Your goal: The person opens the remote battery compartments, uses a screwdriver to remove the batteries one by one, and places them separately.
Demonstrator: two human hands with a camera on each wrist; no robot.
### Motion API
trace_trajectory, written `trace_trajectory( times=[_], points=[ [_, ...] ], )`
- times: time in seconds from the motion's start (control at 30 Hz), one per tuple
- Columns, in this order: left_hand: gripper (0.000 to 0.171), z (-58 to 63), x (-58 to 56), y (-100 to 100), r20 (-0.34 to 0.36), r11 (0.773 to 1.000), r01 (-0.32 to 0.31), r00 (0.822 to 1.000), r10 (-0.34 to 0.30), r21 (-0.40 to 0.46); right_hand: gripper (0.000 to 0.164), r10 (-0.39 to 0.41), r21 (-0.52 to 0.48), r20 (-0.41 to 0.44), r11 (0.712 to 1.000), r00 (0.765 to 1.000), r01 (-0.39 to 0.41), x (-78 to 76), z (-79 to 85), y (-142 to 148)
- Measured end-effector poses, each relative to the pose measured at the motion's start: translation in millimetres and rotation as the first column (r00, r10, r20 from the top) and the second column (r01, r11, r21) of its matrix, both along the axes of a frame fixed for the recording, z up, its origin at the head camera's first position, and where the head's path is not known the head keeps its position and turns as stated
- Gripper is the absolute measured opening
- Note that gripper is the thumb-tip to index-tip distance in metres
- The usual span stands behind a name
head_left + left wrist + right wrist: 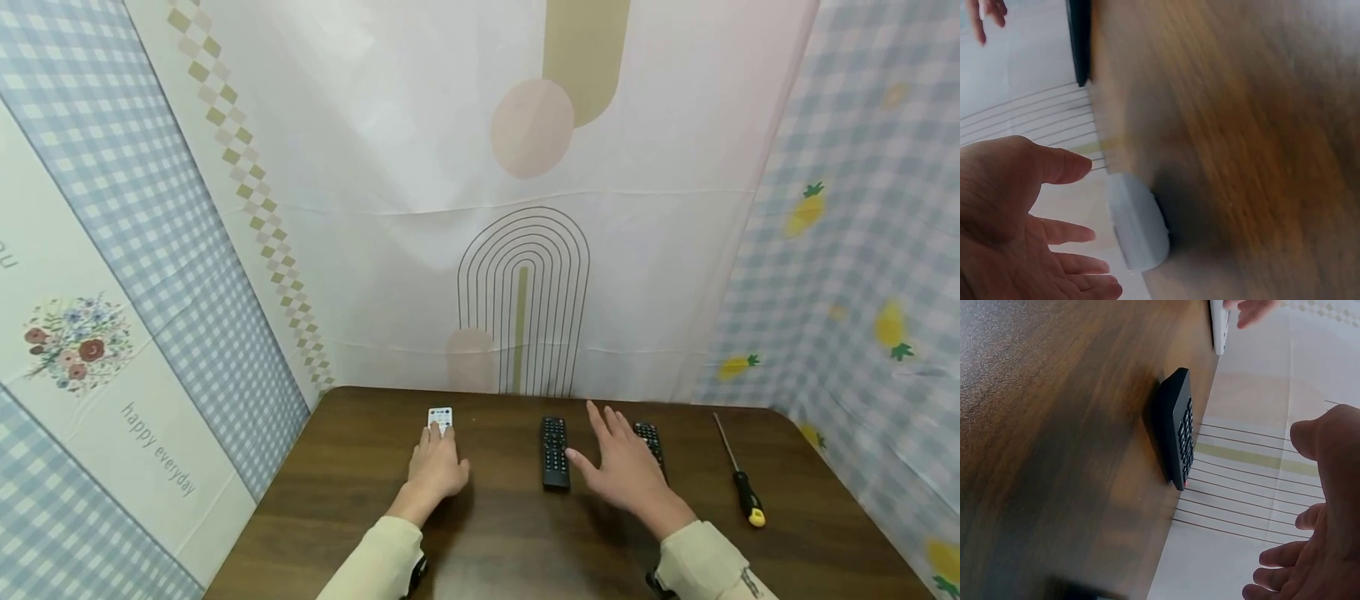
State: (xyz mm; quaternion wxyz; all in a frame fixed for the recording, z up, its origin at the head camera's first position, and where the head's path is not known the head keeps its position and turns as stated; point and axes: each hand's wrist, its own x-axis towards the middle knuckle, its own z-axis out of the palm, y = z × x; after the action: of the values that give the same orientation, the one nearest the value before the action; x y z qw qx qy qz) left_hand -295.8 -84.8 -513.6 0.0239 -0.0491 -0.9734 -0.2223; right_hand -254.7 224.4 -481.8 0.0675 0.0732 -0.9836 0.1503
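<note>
A white remote control (pixel 440 413) lies on the table at the left, its near end hidden by my left hand (pixel 437 467). In the left wrist view that hand's fingers stretch out close above the white remote (pixel 1138 222), without curling round it. A black remote control (pixel 555 454) lies in the middle of the table. Just right of it hovers my right hand (pixel 628 462), fingers spread and holding nothing. This hand partly covers a second black remote (pixel 648 435). The right wrist view shows the middle remote (pixel 1179 434) resting on the tabletop, apart from the fingers.
A screwdriver (pixel 742 483) with a black and yellow handle lies on the right of the brown wooden table (pixel 495 542). Behind the table's far edge hangs a white printed cloth (pixel 390 283). Blue checked cloths flank both sides.
</note>
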Motion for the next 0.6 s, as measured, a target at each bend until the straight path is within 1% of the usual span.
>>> trace_trajectory(
  times=[0.13, 0.23, 0.3, 0.43, 0.6],
  points=[
    [0.055, -6.9, -11.9, -1.8, -0.025, 0.999, -0.028, 0.999, 0.027, -0.039, 0.089, 0.004, -0.005, 0.006, 1.0, 1.0, -0.004, 3.2, 1.0, -2.0],
    [0.044, -11.5, -21.9, -2.2, -0.048, 0.996, -0.066, 0.997, 0.063, -0.067, 0.088, 0.011, -0.008, 0.003, 1.0, 1.0, -0.011, 5.2, 2.4, -4.6],
    [0.041, -13.8, -27.8, -1.8, -0.057, 0.993, -0.097, 0.994, 0.093, -0.071, 0.087, 0.014, -0.006, -0.004, 1.0, 1.0, -0.014, 6.1, 2.9, -6.5],
    [0.045, -14.7, -34.5, -0.9, -0.097, 0.986, -0.151, 0.985, 0.144, -0.067, 0.086, 0.013, 0.001, -0.008, 1.0, 1.0, -0.013, 7.1, 3.2, -9.4],
    [0.05, -15.5, -38.2, -1.5, -0.181, 0.98, -0.186, 0.969, 0.17, -0.075, 0.086, 0.01, -0.006, 0.004, 1.0, 1.0, -0.01, 7.6, 4.7, -11.9]
  ],
)
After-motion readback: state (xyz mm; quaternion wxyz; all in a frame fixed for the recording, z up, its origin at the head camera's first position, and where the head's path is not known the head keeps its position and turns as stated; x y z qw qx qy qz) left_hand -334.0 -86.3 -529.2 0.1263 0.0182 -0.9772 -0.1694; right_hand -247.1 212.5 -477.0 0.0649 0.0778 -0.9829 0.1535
